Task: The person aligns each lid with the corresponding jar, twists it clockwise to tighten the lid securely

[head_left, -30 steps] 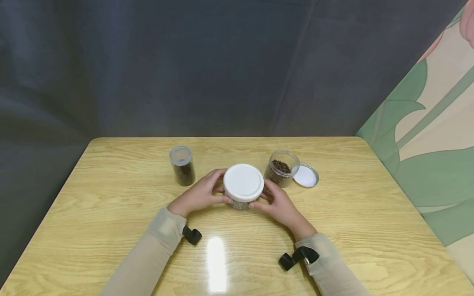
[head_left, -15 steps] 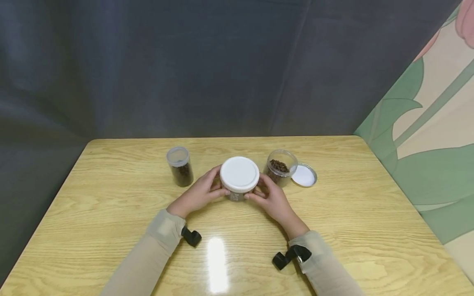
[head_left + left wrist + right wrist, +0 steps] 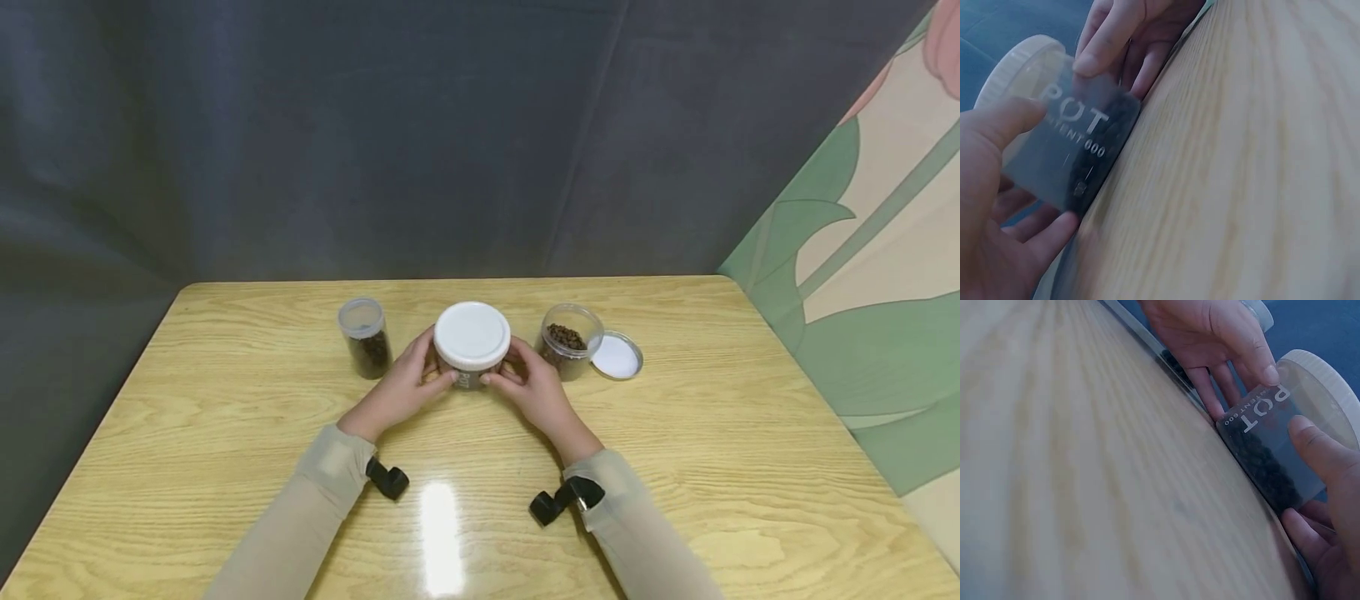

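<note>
Landmark: the white-lidded jar; all places below are taken from it.
Curtain: dark sheet well beyond the jar, hanging behind the bench's far edge.
Bench: pale wood-grain top all around the jar, a bright glare streak on the near side.
Patterned wall: green leaf and pink flower shapes, well off to the right of the jar.
Sleeves: beige, left and right, reaching in from the near side.
Left hand: on the jar's left wall; fingers curled round it, thumb pressed to the near face.
Right hand: on the jar's right wall; fingers likewise gripping, thumb on the near face.
Jar, position: upright between both hands, lid on, base at the bench surface; dark contents in the lower part.
Uncovered jar: right of the landmark, near the right hand, holding brown granules.
Tall jar: left of the landmark, clear upper part, dark fill below.
Loose lid: flat, farther right, just beside the uncovered jar.
Lettering: white "POT" on the landmark's near face.
</note>
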Motion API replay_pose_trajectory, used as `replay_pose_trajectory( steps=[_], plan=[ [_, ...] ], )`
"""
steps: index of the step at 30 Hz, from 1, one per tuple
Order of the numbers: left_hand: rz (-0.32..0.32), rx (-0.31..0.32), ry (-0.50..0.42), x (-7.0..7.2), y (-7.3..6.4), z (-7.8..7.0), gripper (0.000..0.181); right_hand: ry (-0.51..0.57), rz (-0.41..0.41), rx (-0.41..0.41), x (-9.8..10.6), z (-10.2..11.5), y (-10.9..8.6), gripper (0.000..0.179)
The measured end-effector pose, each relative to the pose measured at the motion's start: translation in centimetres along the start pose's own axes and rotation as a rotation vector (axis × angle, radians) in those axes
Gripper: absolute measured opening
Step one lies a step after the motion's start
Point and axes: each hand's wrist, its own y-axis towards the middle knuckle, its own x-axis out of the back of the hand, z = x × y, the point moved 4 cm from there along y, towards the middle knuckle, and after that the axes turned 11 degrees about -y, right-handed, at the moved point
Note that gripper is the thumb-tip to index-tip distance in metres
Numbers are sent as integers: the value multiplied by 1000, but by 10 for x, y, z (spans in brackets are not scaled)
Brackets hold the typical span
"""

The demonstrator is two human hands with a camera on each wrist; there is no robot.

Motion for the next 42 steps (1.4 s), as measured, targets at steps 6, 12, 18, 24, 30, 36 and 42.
replay_pose_trajectory(
  steps=[6,12,18,24,30,36,42],
  plan=[
    [-47,-22,9,2,1,0,86,14,10,-4,-7,3,9,69],
    [-65,-5,18,2,1,1,85,52,16,-6,-10,3,14,70],
    [-71,10,38,2,1,0,85,57,18,-11,-9,4,14,70],
    [-71,5,46,1,1,-1,84,45,18,-20,-9,3,13,68],
    [-68,-13,29,0,1,-2,84,36,20,-17,-11,1,14,68],
    [-74,0,60,1,2,-5,83,37,17,-10,-11,2,15,69],
    [-85,59,142,4,0,-6,83,17,23,1,-11,5,13,67]
  ],
)
